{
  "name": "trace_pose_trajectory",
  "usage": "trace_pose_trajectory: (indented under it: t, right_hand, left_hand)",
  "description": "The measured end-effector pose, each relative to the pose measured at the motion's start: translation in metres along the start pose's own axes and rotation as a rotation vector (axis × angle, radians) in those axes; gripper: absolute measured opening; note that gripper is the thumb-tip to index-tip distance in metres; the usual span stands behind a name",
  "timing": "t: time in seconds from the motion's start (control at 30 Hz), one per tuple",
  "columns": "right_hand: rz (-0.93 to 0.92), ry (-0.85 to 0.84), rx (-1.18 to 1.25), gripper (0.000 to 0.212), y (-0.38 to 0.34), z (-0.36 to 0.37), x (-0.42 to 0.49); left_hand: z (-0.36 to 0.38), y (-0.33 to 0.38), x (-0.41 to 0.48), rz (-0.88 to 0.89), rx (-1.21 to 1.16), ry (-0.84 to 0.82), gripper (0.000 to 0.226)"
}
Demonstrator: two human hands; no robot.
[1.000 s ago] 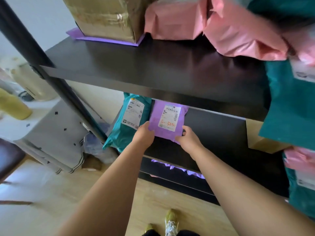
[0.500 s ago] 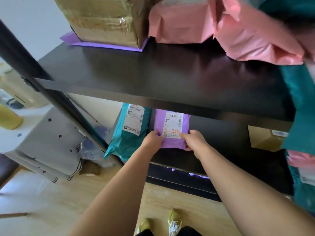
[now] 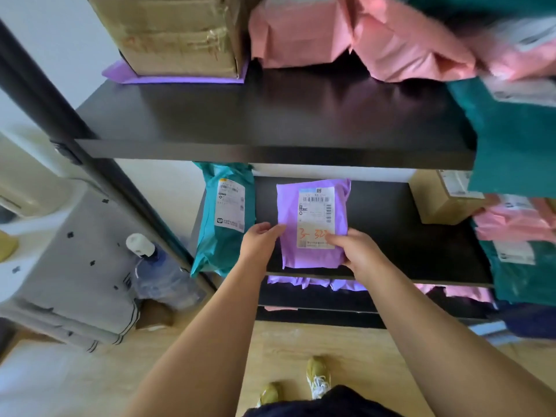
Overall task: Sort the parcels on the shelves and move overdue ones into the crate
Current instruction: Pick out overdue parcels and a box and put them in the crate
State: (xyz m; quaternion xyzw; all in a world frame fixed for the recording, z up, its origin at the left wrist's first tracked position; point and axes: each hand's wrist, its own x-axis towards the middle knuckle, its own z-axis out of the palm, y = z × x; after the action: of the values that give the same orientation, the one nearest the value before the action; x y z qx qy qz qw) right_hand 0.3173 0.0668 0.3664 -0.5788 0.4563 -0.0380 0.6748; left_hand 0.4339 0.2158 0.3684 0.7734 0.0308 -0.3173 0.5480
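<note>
I'm reading red handwritten "3-32" on the white label of the purple parcel. My right hand is hiding the rest.

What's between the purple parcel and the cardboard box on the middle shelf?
Nothing. In the head view, only bare black shelf board separates the purple parcel from the cardboard box.
</note>
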Motion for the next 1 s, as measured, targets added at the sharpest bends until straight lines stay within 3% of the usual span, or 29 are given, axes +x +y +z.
trace_pose_trajectory:
  t: [0.2,0.57,0.67,0.8,1.0]
  right_hand:
    - [-0.016,-0.123,0.162,0.026,0.009,-0.022,-0.029]
    - [-0.061,-0.058,0.187,0.024,0.013,-0.029,-0.066]
    - [-0.033,-0.039,0.104,0.032,0.016,-0.032,-0.071]
    - [0.024,-0.060,0.183,0.034,0.019,-0.045,-0.071]
    - [0.085,0.136,0.278,0.026,0.022,-0.078,-0.052]
  left_hand:
    - [0.000,0.007,-0.010,-0.040,-0.225,-0.324,0.029]
    - [0.008,0.018,-0.026,-0.042,-0.306,-0.308,0.027]
    - [0.012,0.018,-0.023,-0.064,-0.288,-0.269,0.024]
    - [0.027,0.017,-0.018,-0.082,-0.281,-0.265,0.026]
    - [0.076,0.010,-0.017,-0.103,-0.131,-0.370,0.034]
